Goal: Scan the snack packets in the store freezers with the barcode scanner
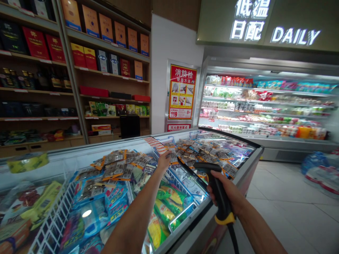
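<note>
In my right hand (227, 188) is a black and yellow handheld barcode scanner (219, 197), with fingers wrapped round its handle and its head pointing left over the freezer edge. My left hand (164, 160) reaches over the chest freezer (185, 229) and pinches a small flat packet (173, 154) with a dark printed label and orange edge. More packets of this kind lie in a heap (116, 165) to the left and in another pile (203, 150) on the right, on the glass lid. Below my left forearm are bags of corn (165, 208) in a wire basket.
White wire dividers (54, 211) and blue frozen-food bags (95, 211) fill the freezer's left side. Shelves of boxed goods (106, 31) stand behind it. A lit refrigerated display (265, 106) is at the back right, and wrapped bottles (315, 164) sit on the tiled floor.
</note>
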`<state>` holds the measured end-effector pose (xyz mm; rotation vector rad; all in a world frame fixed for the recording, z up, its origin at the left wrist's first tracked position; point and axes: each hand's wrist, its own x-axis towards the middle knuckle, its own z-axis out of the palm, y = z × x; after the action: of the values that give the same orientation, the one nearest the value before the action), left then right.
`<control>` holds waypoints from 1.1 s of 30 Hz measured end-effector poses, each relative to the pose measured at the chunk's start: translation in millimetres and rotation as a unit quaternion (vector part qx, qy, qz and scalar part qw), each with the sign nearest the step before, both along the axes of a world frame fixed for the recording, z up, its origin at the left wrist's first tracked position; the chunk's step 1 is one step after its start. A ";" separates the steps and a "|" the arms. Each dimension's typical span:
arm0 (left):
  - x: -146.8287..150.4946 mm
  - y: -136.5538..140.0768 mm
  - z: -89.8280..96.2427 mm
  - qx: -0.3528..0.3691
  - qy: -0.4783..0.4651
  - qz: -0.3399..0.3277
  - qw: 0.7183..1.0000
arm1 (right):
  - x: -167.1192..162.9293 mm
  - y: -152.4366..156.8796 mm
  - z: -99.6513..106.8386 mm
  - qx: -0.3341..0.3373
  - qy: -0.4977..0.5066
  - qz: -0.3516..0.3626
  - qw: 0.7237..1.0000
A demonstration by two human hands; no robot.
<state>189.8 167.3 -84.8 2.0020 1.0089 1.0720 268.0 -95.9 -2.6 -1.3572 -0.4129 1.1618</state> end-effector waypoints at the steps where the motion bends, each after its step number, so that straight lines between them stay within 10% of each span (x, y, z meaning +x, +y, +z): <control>1: -0.2 0.6 -1.3 0.012 -0.007 -0.017 1.000 | 0.2 0.4 0.2 0.000 0.001 0.000 1.000; 17: -12.4 -3.1 -3.8 0.027 -0.010 -0.092 0.995 | 5.4 10.4 -6.6 0.042 0.020 0.055 0.997; 33: -110.1 47.8 23.7 0.078 0.330 0.114 0.934 | 40.1 -1.9 -12.0 0.056 0.005 -0.042 0.998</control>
<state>79.8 215.2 -61.2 2.4941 1.5668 0.5905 308.1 -97.8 -14.6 -1.2606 -0.4041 1.0603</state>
